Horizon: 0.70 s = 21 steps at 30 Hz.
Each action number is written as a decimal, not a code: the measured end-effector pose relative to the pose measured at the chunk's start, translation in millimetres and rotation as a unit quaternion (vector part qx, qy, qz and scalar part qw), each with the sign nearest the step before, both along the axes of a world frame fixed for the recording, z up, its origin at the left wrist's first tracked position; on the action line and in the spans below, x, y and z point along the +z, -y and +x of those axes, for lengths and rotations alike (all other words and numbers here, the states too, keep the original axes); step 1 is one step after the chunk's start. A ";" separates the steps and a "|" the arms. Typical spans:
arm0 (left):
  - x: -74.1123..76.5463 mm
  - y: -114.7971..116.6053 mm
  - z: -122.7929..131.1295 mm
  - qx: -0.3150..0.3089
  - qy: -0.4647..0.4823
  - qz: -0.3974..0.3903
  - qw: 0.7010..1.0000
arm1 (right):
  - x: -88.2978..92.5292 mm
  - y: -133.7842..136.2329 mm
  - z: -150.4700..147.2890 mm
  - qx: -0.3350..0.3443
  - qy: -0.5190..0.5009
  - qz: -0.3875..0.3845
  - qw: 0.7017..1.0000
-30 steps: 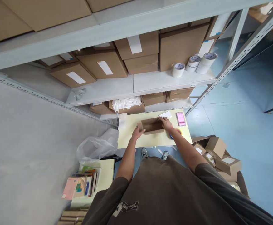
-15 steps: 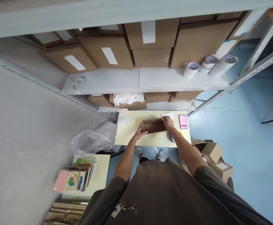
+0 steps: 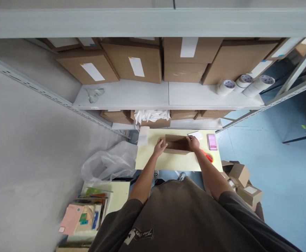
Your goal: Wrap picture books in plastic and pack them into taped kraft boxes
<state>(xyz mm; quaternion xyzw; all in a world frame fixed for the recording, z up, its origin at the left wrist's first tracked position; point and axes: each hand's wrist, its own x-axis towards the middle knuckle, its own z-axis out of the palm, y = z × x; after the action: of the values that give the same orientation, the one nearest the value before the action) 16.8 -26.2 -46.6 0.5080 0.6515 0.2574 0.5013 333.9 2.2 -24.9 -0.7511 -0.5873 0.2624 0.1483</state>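
"How far along is the box [image 3: 177,152]?"
"Walls up, on the table [image 3: 153,160]; the top is still open."
"Your grip?"
"My left hand [image 3: 159,147] holds one end, my right hand [image 3: 193,143] the other."

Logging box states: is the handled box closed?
No, the box is open, its inside showing between the left hand and the right hand.

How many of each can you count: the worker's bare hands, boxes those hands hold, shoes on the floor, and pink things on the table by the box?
Hands: 2 (left hand, right hand)
Held boxes: 1 (open cardboard box)
Shoes: 2 (left shoe, right shoe)
Pink things: 1 (flat pink item)
Total: 6
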 end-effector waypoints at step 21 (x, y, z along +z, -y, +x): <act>-55.7 -63.9 -169.1 0.135 -0.109 0.005 0.985 | -20.2 -63.4 -308.8 0.065 -0.185 -0.052 0.979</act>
<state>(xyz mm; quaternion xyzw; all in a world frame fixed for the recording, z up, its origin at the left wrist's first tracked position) -152.3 37.7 -102.3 0.4433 0.7632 0.2692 0.3853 25.1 65.6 -45.1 -0.6568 -0.5827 0.4361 0.1974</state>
